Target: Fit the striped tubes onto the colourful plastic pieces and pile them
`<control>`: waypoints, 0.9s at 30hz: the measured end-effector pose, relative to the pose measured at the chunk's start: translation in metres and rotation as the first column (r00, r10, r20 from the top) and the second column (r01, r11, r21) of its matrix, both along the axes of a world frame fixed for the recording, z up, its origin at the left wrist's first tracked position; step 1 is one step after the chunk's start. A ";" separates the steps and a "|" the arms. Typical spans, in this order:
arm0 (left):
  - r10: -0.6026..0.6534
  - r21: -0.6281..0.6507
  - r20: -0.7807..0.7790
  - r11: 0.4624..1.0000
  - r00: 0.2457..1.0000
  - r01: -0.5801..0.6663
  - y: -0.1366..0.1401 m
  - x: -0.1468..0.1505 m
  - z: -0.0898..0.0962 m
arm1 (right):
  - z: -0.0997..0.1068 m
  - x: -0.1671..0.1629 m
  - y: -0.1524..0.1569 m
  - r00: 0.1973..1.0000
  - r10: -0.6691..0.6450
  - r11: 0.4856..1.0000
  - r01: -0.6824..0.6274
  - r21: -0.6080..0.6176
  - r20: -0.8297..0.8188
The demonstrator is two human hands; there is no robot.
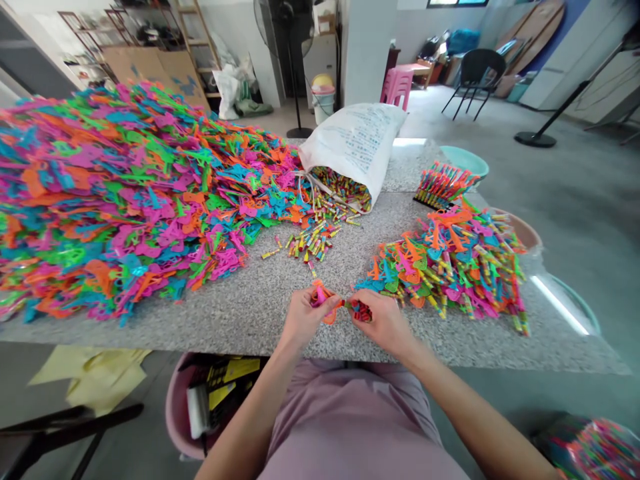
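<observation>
Close to the table's front edge, my left hand (303, 320) is closed on small flat plastic pieces (327, 317), orange and pink. My right hand (387, 320) is closed round a bunch of small printed tubes (362, 311), and its fingertips meet the left hand's at one of the pieces. Fingers hide how the parts there join. Beyond my hands lie loose yellow and red tubes (313, 241), spilling from a white woven sack (355, 143). Right of my right hand is a heap of plastic pieces with tubes on them (450, 260).
A large heap of bright plastic pieces (135, 193) covers the left of the speckled table (270, 320). A black rack of coloured sticks (443, 185) stands back right, near a green basin (465, 160). Under the table, left, is a pink tub (179, 407).
</observation>
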State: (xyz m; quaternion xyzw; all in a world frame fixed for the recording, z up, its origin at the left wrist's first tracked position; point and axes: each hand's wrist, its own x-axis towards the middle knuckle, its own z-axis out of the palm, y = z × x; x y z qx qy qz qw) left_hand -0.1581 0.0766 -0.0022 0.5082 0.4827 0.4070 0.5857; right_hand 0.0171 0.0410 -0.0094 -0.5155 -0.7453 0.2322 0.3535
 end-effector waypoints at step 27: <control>-0.044 0.048 -0.008 0.998 0.999 0.045 0.034 0.001 -0.038 | 0.029 0.094 0.026 0.790 -0.589 0.803 0.548 0.235 0.171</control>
